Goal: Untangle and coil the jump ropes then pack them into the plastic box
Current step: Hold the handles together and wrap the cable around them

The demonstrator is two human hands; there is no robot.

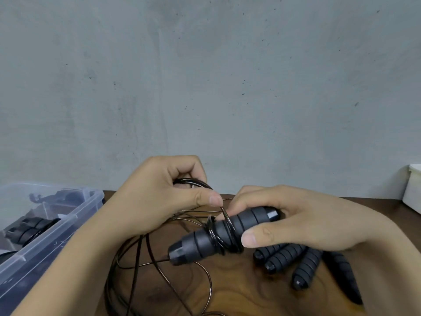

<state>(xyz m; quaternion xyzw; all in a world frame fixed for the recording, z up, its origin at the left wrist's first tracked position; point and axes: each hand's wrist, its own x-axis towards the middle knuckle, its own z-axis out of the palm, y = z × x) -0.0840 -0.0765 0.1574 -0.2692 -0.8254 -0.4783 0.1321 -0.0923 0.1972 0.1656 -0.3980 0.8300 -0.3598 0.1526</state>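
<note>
My right hand (293,218) grips a black ribbed jump-rope handle (205,241) held above the wooden table (239,290). Thin black cord (224,238) is wound several times round the handle's middle. My left hand (155,197) pinches a loop of that cord between thumb and fingers, just left of the handle. More cord (141,258) hangs down in loose loops onto the table. Several other black handles (303,270) lie on the table under my right hand. The clear plastic box (75,215) stands at the left with coiled black ropes (29,229) inside.
A grey concrete wall (205,76) rises right behind the table. A white container (413,188) stands at the far right edge. The box takes up the table's left side.
</note>
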